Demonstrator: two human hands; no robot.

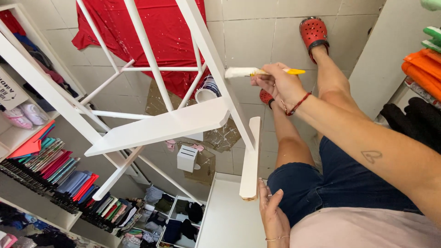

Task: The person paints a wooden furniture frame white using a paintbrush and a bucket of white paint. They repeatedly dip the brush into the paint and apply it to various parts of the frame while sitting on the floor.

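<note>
1. Across the middle of the view, a white wooden chair lies tipped on its side, its flat seat panel jutting toward the centre and its legs and rungs fanning up and left.
2. Behind it, a red cloth speckled with white spots is spread on the pale tiled floor.
3. Along the left edge, shelves hold folded clothes in many colours.
4. On the floor past the chair stands a paint can, partly hidden by a chair leg.
5. At the lower centre, the left hand is open with fingers spread, touching the end of a chair slat.
6. Near the upper centre, the right hand pinches a yellow-handled paintbrush, whose white bristles touch a chair leg.
</note>
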